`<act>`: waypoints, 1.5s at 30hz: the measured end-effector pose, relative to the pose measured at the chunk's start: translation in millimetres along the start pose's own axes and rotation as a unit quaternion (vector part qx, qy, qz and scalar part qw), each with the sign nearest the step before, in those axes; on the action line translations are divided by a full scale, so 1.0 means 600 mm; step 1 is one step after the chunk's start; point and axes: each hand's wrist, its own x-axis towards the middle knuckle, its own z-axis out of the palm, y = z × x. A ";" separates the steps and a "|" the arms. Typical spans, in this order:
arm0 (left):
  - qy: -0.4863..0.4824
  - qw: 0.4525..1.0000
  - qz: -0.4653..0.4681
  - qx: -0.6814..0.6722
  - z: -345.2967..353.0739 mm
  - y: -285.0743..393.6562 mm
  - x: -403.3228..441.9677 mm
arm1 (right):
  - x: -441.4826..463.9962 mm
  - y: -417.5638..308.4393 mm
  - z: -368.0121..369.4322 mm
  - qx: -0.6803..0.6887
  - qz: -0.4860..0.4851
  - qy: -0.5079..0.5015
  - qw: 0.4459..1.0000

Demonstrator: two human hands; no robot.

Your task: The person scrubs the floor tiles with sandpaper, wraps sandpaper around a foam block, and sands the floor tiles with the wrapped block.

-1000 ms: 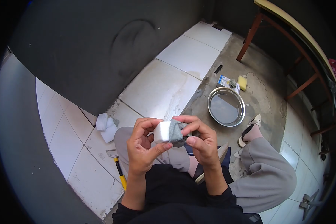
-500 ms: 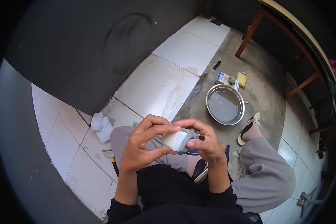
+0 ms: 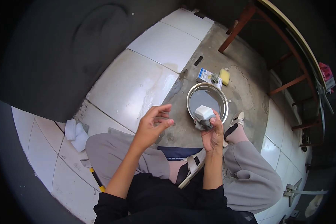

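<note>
My right hand (image 3: 212,135) grips a white sponge block (image 3: 204,112) with a grey cloth (image 3: 204,124) wrapped round its lower part. Both are held above the near rim of a round metal basin (image 3: 225,98), which contains greyish liquid. Apart from them, to the left, my left hand (image 3: 153,125) hangs in the air over the floor with loosely curved fingers spread and nothing in it. Beyond the basin lie a yellow sponge (image 3: 224,77) and a blue-and-white box (image 3: 202,76) with a small grey clump (image 3: 214,78) on it.
White foam pieces (image 3: 78,141) rest by the wall's corner at left. A scraper with a yellow-and-black handle (image 3: 97,180) lies beside my left knee. A wooden table leg (image 3: 238,28) stands at the back right. Dark blue sheeting (image 3: 175,152) lies between my legs.
My left hand has let go of the sponge block and moved away from it. My right hand has carried the block and cloth forward to the basin. The view has shifted right.
</note>
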 end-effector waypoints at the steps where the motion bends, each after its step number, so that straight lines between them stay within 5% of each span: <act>1: -0.002 1.000 0.006 -0.016 0.036 -0.013 0.002 | 0.001 0.008 0.005 0.007 -0.001 0.011 1.000; 6: 0.111 0.992 0.034 -0.051 0.154 -0.047 0.006 | 0.013 0.042 0.003 -0.010 -0.030 0.045 0.998; 13: 0.264 0.956 0.021 -0.122 0.168 -0.066 0.027 | 0.016 0.073 0.020 0.012 0.012 0.009 1.000; 16: 0.293 0.954 0.058 -0.032 0.159 -0.071 0.027 | 0.014 0.078 0.043 0.074 0.042 0.010 0.996; 28: 0.230 0.933 0.147 0.232 0.130 -0.053 0.013 | -0.002 0.090 0.040 0.062 0.044 0.096 0.992; 34: 0.277 0.942 0.017 -0.187 0.137 -0.026 0.023 | -0.008 0.083 0.053 0.081 0.046 0.073 0.993; 37: 0.203 0.975 0.052 -0.068 0.118 -0.030 0.023 | -0.008 0.087 0.045 0.076 0.056 0.057 0.994; 45: 0.265 0.952 0.115 0.098 0.130 -0.033 0.013 | -0.011 0.098 0.049 0.101 0.047 0.079 0.991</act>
